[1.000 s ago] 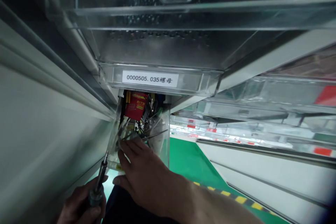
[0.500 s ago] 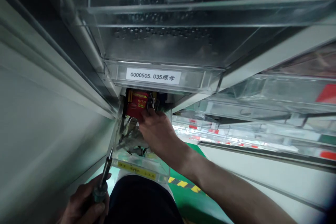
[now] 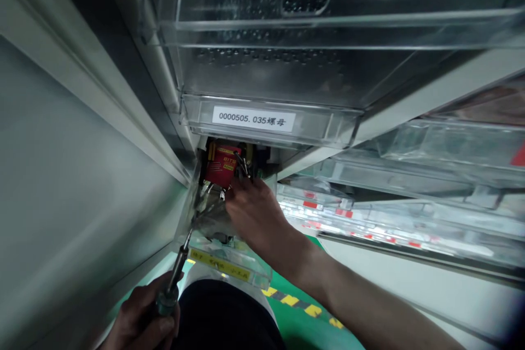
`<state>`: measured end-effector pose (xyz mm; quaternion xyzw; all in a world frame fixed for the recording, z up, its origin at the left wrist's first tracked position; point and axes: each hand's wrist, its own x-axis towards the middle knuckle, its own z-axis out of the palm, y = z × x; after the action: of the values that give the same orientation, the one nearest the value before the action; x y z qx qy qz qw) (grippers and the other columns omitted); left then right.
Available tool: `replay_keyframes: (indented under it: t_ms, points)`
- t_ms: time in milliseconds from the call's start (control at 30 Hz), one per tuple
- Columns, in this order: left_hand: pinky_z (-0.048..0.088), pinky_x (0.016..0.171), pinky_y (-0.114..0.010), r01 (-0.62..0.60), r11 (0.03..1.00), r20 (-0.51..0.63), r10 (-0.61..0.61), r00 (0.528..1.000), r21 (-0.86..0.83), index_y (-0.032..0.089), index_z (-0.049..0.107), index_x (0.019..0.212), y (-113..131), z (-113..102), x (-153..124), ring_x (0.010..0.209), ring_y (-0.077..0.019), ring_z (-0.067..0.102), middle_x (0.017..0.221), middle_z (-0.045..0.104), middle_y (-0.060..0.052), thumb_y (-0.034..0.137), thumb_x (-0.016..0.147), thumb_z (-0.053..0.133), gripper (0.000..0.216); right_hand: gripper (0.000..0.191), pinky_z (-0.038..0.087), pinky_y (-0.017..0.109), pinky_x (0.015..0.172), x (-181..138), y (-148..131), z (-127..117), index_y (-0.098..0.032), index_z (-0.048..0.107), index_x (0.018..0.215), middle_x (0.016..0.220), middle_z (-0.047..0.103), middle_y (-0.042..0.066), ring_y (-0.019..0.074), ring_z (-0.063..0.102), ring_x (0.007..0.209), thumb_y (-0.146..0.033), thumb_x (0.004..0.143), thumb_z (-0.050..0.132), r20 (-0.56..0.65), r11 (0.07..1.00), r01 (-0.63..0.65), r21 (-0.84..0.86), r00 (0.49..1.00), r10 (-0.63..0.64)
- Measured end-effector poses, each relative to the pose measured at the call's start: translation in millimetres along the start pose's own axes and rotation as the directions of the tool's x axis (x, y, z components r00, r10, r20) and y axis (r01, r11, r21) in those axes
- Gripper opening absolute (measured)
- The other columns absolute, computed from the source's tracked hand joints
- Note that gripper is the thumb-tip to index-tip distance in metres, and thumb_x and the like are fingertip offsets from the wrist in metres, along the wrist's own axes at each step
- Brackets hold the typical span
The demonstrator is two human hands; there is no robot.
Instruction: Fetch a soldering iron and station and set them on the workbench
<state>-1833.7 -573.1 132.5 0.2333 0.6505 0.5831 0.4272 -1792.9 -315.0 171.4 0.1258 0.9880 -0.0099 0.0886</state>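
Observation:
My left hand (image 3: 141, 320) is closed around the handle of a screwdriver (image 3: 174, 279) at the bottom left, its shaft pointing up toward a clear plastic bin (image 3: 229, 262). My right hand (image 3: 254, 210) reaches deep into that bin, fingers curled among several loose metal screwdriver bits (image 3: 244, 167), beside a red bit package (image 3: 221, 164). Whether the fingers grip anything is hidden by the back of the hand.
Above hangs a clear drawer with a white label (image 3: 253, 118) reading 0000505.035. A grey panel (image 3: 74, 186) fills the left side. More clear bins (image 3: 430, 158) run off to the right. A green floor with yellow-black stripes (image 3: 303, 306) lies below.
My right hand moved from the bin's front rim up and deeper inside, toward the red package and bits. The left hand with the screwdriver stayed roughly where it was.

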Motion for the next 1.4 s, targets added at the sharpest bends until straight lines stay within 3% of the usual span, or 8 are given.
replay_keyframes:
  t_ms: [133,267,533,667,833,1067,1233,1400]
  points:
    - [0.043,0.049,-0.017,0.029,1.000,0.002,-0.029,1.000,-0.006,0.025,0.061,0.126,0,3,2,0.049,-0.0071,0.053,0.067,0.063,0.000,0.042,0.090,0.057,0.039,0.024,0.046,0.034,0.068,4,3,1,-0.011,0.073,0.093,0.103,0.069,0.017,0.0265,0.065,0.089,-0.003,0.081,0.054,0.027,1.000,-0.008,0.021,1.000,0.007]
    - [0.043,0.050,-0.015,0.025,0.999,0.002,-0.024,1.000,-0.048,0.029,0.061,0.124,-2,4,2,0.051,-0.0058,0.053,0.068,0.063,0.001,0.041,0.090,0.058,0.036,0.022,0.043,0.031,0.061,7,5,-2,-0.012,0.071,0.079,0.084,0.069,0.015,0.0253,0.065,0.084,-0.002,0.081,0.051,0.078,0.999,0.035,0.038,0.996,-0.038]
    - [0.043,0.051,-0.015,0.014,0.998,-0.001,-0.014,1.000,-0.059,0.032,0.061,0.123,-4,4,0,0.051,-0.0054,0.052,0.071,0.064,0.001,0.040,0.091,0.057,0.034,0.018,0.046,0.032,0.066,6,2,-4,-0.013,0.068,0.077,0.080,0.068,0.012,0.0253,0.066,0.082,-0.001,0.077,0.054,0.077,0.998,0.062,0.016,0.995,-0.063]
    - [0.043,0.050,-0.016,0.019,0.998,-0.005,-0.019,1.000,-0.056,0.028,0.061,0.124,-3,4,1,0.051,-0.0058,0.052,0.069,0.063,0.000,0.040,0.091,0.057,0.036,0.017,0.047,0.034,0.064,0,-3,3,-0.012,0.066,0.073,0.075,0.066,0.012,0.0266,0.065,0.078,-0.002,0.077,0.054,0.013,0.996,0.084,0.011,0.996,-0.084]
    - [0.043,0.051,-0.016,0.050,0.998,0.006,-0.049,0.999,-0.035,0.027,0.061,0.125,-1,5,3,0.052,-0.0058,0.053,0.070,0.063,0.000,0.042,0.090,0.058,0.037,0.023,0.050,0.035,0.065,-8,-7,0,-0.012,0.069,0.088,0.093,0.068,0.015,0.0284,0.065,0.087,-0.001,0.077,0.052,-0.021,0.998,0.056,0.021,0.998,-0.056]
    - [0.040,0.051,-0.015,0.015,1.000,0.022,-0.015,1.000,-0.027,0.035,0.058,0.126,0,3,3,0.051,-0.0050,0.050,0.070,0.061,0.002,0.040,0.092,0.055,0.035,0.027,0.052,0.031,0.062,8,4,-17,-0.010,0.071,0.084,0.089,0.070,0.016,0.0262,0.069,0.083,0.003,0.079,0.048,0.136,0.990,-0.104,0.096,0.987,0.091]
    - [0.041,0.051,-0.019,-0.058,0.998,0.027,0.058,0.998,-0.003,0.033,0.058,0.128,-1,1,0,0.051,-0.0072,0.049,0.068,0.060,0.001,0.038,0.094,0.052,0.035,0.024,0.055,0.033,0.065,23,-1,-27,-0.009,0.071,0.085,0.091,0.071,0.017,0.0279,0.068,0.089,0.003,0.079,0.051,0.212,0.998,-0.049,0.043,0.976,0.039]
    - [0.041,0.052,-0.018,-0.086,0.996,0.055,0.087,0.995,-0.016,0.032,0.056,0.131,0,0,-2,0.053,-0.0071,0.052,0.069,0.061,0.001,0.037,0.094,0.053,0.037,0.024,0.053,0.032,0.060,33,-3,-25,-0.011,0.071,0.080,0.084,0.072,0.013,0.0264,0.069,0.081,0.005,0.077,0.053,0.268,0.999,-0.003,-0.033,0.963,0.011]
